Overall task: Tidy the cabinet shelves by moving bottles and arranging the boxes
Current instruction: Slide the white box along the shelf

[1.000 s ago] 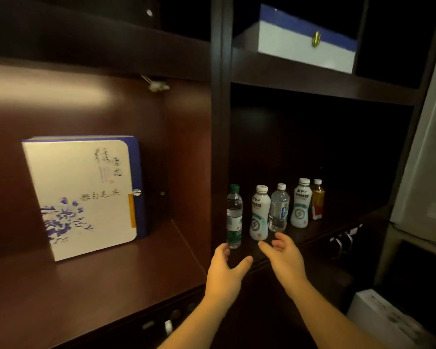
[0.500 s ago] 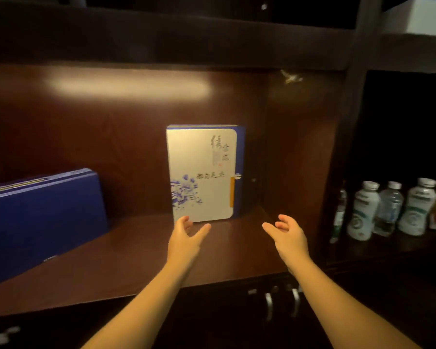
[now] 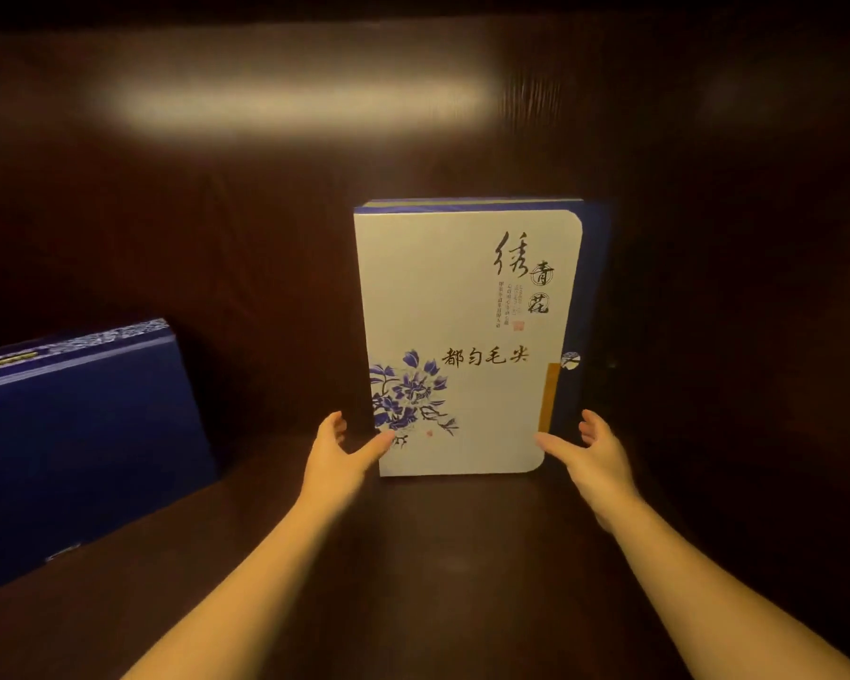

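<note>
Right, both hands are up at the white box (image 3: 462,336), one on each side of its lower corners. The left hand (image 3: 334,454) is spread open, thumb lying across the box's lower left corner by the blue flower print, fingers reaching up along the left edge. The right hand (image 3: 595,454) is open too, thumb pointing at the lower right corner, fingers curled just beside the blue spine. Neither hand has closed on the box; whether the palms press its sides I cannot tell.

The white box stands upright toward the back of the shelf (image 3: 438,557), right of the middle, its face turned to the camera. Black calligraphy runs down the upper right of that face, a row of characters crosses the middle, and an orange strip sits at the right edge with a small round clasp above it. Its top edge and right side are blue.

Over at the left edge of the shelf, a blue box (image 3: 79,434) leans back, well apart from the white one, with a patterned band and a gold line along its top.

The shelf is dark, glossy brown wood, and the back panel (image 3: 217,262) is the same wood. A soft bar of light glows across the upper part of that panel. The corners of the cabinet are in deep shadow.
</note>
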{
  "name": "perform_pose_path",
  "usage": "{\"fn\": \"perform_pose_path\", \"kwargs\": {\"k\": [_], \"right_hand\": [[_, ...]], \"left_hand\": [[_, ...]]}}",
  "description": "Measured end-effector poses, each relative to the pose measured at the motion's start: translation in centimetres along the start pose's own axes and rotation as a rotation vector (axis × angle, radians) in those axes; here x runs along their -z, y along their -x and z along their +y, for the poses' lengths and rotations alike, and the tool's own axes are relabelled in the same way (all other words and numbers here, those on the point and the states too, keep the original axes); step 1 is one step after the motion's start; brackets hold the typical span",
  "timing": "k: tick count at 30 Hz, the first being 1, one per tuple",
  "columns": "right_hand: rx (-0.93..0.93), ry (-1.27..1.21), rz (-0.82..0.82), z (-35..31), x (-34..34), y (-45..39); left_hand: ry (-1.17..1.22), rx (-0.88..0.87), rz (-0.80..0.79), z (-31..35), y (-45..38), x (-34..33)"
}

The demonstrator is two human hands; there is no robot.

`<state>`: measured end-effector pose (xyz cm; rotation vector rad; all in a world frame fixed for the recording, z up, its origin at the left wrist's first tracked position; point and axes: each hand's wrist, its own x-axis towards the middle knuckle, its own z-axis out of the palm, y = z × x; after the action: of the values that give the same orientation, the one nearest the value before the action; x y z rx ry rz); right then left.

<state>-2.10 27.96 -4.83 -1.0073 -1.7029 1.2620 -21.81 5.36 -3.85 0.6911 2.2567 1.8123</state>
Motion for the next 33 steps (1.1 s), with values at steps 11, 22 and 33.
{"fn": "perform_pose_path", "kwargs": {"k": [11,22,33], "right_hand": [[-0.086,-0.203,-0.237,3.3,-2.2,-5.3],[-0.070,-0.249,-0.211,3.5,0.4,0.4],[-0.069,-0.214,-0.154,2.9,3.2,12.7]], "left_hand": [[0.183,0.089,-0.262,-3.8,-4.9,-5.1],[0.240,0.021,-0.240,-4.0,-0.2,-3.8],[0.233,-0.026,-0.250,-4.2,10.6,2.2]]}}
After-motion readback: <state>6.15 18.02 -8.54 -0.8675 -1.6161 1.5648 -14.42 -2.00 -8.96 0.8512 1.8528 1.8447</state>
